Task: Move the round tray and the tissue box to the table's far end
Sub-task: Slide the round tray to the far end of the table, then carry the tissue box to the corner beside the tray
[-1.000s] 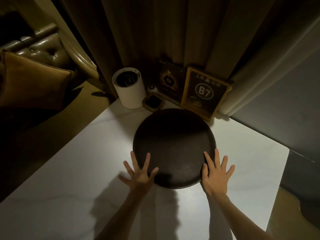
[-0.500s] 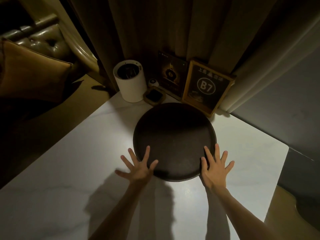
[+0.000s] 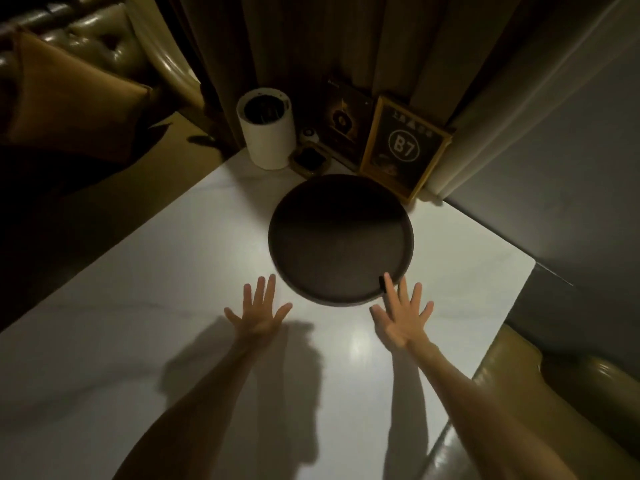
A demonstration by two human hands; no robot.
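White table (image 3: pixel 145 306): both hands, left (image 3: pixel 258 315) and right (image 3: pixel 401 322), splayed flat beside round tray (image 3: pixel 341 239).

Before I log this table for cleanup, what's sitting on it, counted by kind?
Round tray: 1
White cylinder container: 1
Framed B7 sign: 1
Dark card stand: 1
Small square dish: 1
Small round white item: 1
Total: 6

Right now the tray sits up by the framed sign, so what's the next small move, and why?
Probably draw both hands back and turn to look for the tissue box, which is not in view. The round tray already lies at the far end, near the framed sign and white cylinder. The left hand and right hand are open and spread.
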